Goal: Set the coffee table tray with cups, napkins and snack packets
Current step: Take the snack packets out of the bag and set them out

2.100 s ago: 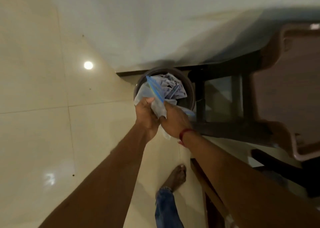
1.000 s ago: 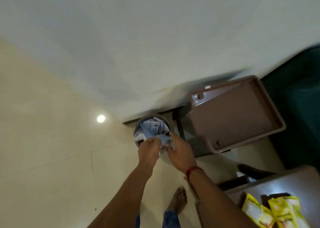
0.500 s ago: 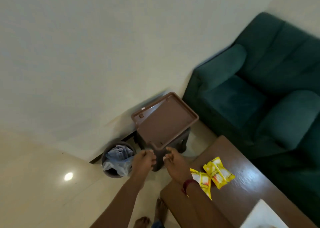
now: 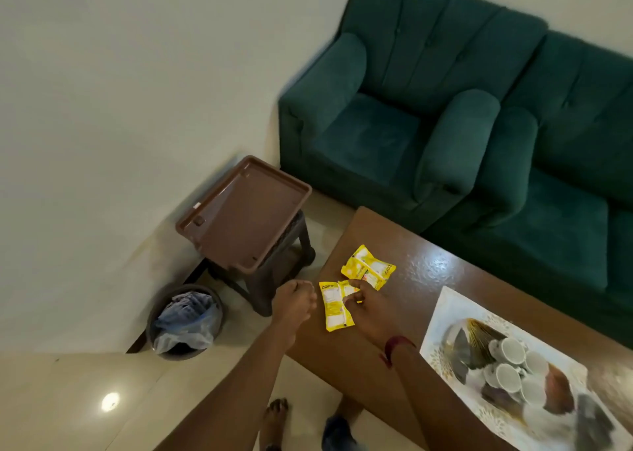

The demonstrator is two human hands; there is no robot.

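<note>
The right hand [image 4: 368, 308] pinches the nearer yellow packet [image 4: 334, 308] lying on the surface [image 4: 428, 279]. The left hand [image 4: 294, 301] is curled into a fist just beside it, holding nothing.

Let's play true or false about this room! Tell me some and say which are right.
1. The yellow snack packets lie on the coffee table. True.
2. The white cups stand on the brown tray. False: they stand on the patterned tray.
3. The sofa is red. False: it is green.
4. The bin holds a plastic bag. True.
5. The left hand holds a packet. False: it holds nothing; the right hand pinches the nearer packet.
</note>
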